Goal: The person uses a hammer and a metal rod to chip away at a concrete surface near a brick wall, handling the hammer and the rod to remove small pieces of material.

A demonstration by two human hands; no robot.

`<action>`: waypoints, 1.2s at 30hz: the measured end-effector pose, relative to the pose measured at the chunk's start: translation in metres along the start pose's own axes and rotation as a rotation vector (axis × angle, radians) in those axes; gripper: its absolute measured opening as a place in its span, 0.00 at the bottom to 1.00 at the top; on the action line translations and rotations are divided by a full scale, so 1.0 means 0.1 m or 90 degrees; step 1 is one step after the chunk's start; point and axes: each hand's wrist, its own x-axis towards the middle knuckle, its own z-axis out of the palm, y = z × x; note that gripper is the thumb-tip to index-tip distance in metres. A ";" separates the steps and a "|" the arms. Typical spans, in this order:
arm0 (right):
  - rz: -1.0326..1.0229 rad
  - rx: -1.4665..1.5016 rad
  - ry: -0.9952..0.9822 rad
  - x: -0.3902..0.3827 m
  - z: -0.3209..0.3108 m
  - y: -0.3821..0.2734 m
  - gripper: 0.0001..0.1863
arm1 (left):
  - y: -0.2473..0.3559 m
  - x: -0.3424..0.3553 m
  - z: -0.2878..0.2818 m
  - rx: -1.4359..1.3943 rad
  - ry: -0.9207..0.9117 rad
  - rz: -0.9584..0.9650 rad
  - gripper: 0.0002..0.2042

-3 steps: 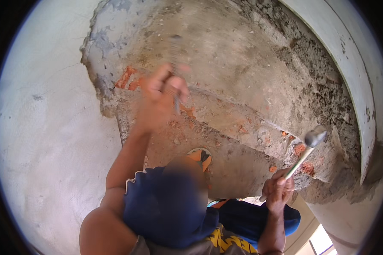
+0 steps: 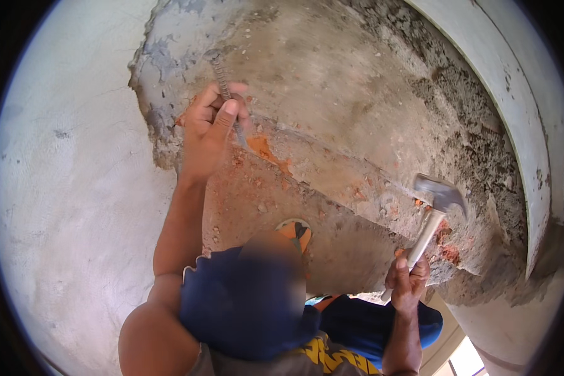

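My left hand is closed around a ribbed metal rod chisel, its fingers and thumb pinching it midway. The rod's flat-looking lower end is close to the orange brick edge of the chipped ledge; I cannot tell if it touches. At the right, my right hand grips a claw hammer by the pale handle. The metal head is up, slightly blurred, in front of the rough surface and well apart from the rod.
Broken brick and mortar form a stepped ledge with loose crumbs. Smooth plaster covers the left side, ending at a jagged edge. A curved pale rim bounds the right. A sandalled foot shows below the ledge.
My left hand has shifted left with the rod, which now leans more and looks sharper. The hammer head has swung left and turned, showing its claw; my right hand keeps its hold.
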 end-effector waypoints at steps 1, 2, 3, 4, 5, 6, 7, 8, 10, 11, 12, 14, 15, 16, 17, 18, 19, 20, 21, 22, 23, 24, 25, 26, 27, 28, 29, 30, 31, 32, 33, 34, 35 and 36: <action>0.008 -0.035 -0.018 0.03 -0.01 0.05 0.12 | -0.05 0.01 -0.12 -0.028 0.010 0.012 0.13; 0.016 -0.072 -0.036 0.04 0.02 0.08 0.12 | -0.08 0.04 -0.24 -0.057 0.020 0.024 0.13; 0.049 -0.048 -0.045 0.08 0.02 0.09 0.11 | -0.15 0.06 -0.27 -0.068 0.027 0.027 0.13; 0.067 -0.013 -0.049 0.11 0.05 0.07 0.11 | -0.22 0.08 -0.26 -0.082 0.034 0.022 0.13; 0.087 0.023 -0.054 0.13 0.13 0.05 0.11 | -0.30 0.10 -0.26 -0.095 0.042 0.018 0.13; 0.103 0.058 -0.056 0.17 0.20 0.05 0.12 | -0.42 0.15 -0.25 -0.110 0.039 0.026 0.12; 0.113 0.042 -0.073 0.20 0.27 0.05 0.14 | -0.53 0.20 -0.26 -0.124 0.031 0.033 0.12; 0.104 0.012 -0.091 0.22 0.34 0.11 0.14 | -0.62 0.23 -0.29 -0.136 0.023 0.041 0.11; 0.090 -0.044 -0.116 0.25 0.50 0.15 0.13 | -0.75 0.22 -0.33 -0.210 0.029 0.039 0.10; 0.078 -0.114 -0.109 0.24 0.61 0.10 0.11 | -0.79 0.21 -0.35 -0.245 0.033 0.038 0.10; 0.068 -0.118 -0.130 0.26 0.68 0.12 0.10 | -0.83 0.20 -0.36 -0.280 0.038 0.036 0.11; 0.048 -0.124 -0.173 0.31 0.78 0.17 0.10 | -0.90 0.21 -0.40 -0.349 0.047 0.033 0.12; 0.066 -0.120 -0.181 0.30 0.86 0.16 0.12 | -0.90 0.22 -0.39 -0.348 0.033 0.030 0.12; 0.065 -0.114 -0.190 0.29 0.92 0.17 0.13 | -0.90 0.23 -0.39 -0.346 0.019 0.027 0.12; 0.064 -0.107 -0.198 0.30 0.98 0.20 0.14 | -0.90 0.25 -0.38 -0.345 0.005 0.024 0.12; 0.064 -0.101 -0.209 0.31 1.02 0.19 0.15 | -0.88 0.26 -0.37 -0.316 -0.005 0.025 0.13; 0.066 -0.110 -0.222 0.34 1.04 0.15 0.17 | -0.87 0.28 -0.36 -0.288 -0.015 0.026 0.13; 0.044 -0.128 -0.214 0.36 1.08 0.11 0.17 | -0.86 0.28 -0.35 -0.260 -0.026 0.027 0.14; 0.022 -0.142 -0.207 0.39 1.15 0.04 0.17 | -0.86 0.28 -0.36 -0.220 -0.028 0.023 0.15; -0.001 -0.156 -0.198 0.40 1.22 -0.02 0.17 | -0.86 0.28 -0.36 -0.181 -0.030 0.019 0.15; -0.051 -0.179 -0.185 0.41 1.26 -0.07 0.17 | -0.86 0.28 -0.36 -0.141 -0.033 0.015 0.16; -0.105 -0.198 -0.172 0.43 1.30 -0.12 0.17 | -0.86 0.29 -0.37 -0.136 -0.044 0.024 0.16; -0.158 -0.216 -0.159 0.45 1.35 -0.16 0.17 | -0.86 0.30 -0.38 -0.130 -0.055 0.033 0.17; -0.151 -0.213 -0.164 0.47 1.42 -0.21 0.16 | -0.86 0.31 -0.38 -0.125 -0.067 0.041 0.17; -0.143 -0.211 -0.166 0.49 1.48 -0.27 0.16 | -0.87 0.31 -0.38 -0.110 -0.069 0.034 0.18; -0.135 -0.210 -0.169 0.52 1.53 -0.32 0.15 | -0.87 0.30 -0.38 -0.095 -0.071 0.027 0.18; -0.099 -0.194 -0.186 0.56 1.56 -0.37 0.15 | -0.88 0.29 -0.38 -0.080 -0.073 0.020 0.18; -0.064 -0.178 -0.203 0.61 1.59 -0.42 0.14 | -0.90 0.29 -0.35 -0.065 -0.067 0.021 0.19; -0.029 -0.162 -0.219 0.64 1.62 -0.47 0.13 | -0.93 0.30 -0.32 -0.051 -0.061 0.023 0.19; -0.079 -0.173 -0.214 0.66 1.63 -0.54 0.14 | -0.96 0.30 -0.30 -0.036 -0.054 0.024 0.20; -0.127 -0.185 -0.206 0.67 1.63 -0.63 0.14 | -0.93 0.31 -0.26 -0.020 -0.051 0.018 0.21; -0.173 -0.190 -0.205 0.66 1.66 -0.73 0.14 | -0.88 0.28 -0.27 0.004 -0.044 0.008 0.21; -0.228 -0.136 -0.161 0.62 1.69 -0.90 0.15 | -0.83 0.25 -0.29 0.028 -0.037 -0.003 0.22; -0.283 -0.085 -0.112 0.55 1.73 -1.13 0.17 | -0.80 0.22 -0.31 0.045 -0.034 -0.008 0.22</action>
